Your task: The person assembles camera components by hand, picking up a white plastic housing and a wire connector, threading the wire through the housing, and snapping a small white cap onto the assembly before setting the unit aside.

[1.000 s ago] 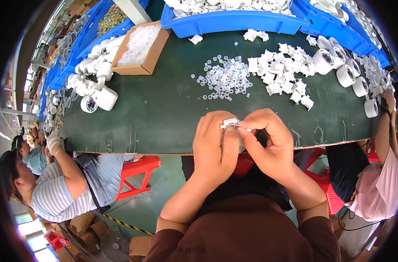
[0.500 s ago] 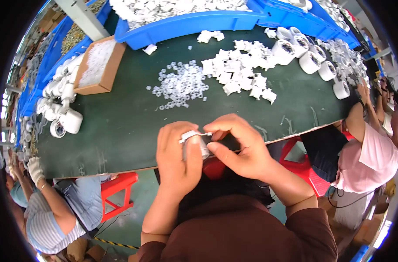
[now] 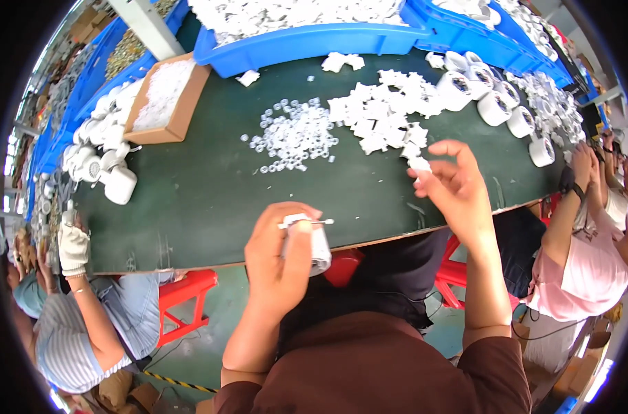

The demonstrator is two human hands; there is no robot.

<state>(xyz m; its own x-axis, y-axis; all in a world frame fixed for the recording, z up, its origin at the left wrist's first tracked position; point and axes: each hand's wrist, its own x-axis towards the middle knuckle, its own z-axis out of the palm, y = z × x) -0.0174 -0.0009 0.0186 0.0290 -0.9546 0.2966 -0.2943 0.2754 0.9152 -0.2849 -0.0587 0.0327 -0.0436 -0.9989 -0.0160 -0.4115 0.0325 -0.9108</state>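
My left hand (image 3: 278, 252) is closed round a white cylindrical part (image 3: 319, 250) above the table's near edge. Under its thumb sits a small white piece, and a thin metal pin (image 3: 322, 221) sticks out to the right of it. To the right, my right hand (image 3: 457, 190) reaches over the table, thumb and fingertips pinching a small white plastic piece (image 3: 420, 165) at the near end of a pile of similar angular white pieces (image 3: 379, 114). Left of that pile lies a heap of small translucent rings (image 3: 293, 136).
Blue bins (image 3: 314, 43) of white parts line the back. A cardboard box (image 3: 176, 114) stands at the left beside white housings (image 3: 121, 185); white cylinders (image 3: 494, 110) stand at the right. Co-workers sit on both sides, one wearing a glove (image 3: 74, 248). A red stool (image 3: 190, 303) is at lower left.
My right hand has left the pin at my left hand and moved right and forward to the white pieces, taking one between its fingertips. My left hand still holds the cylinder. The view shifted slightly.
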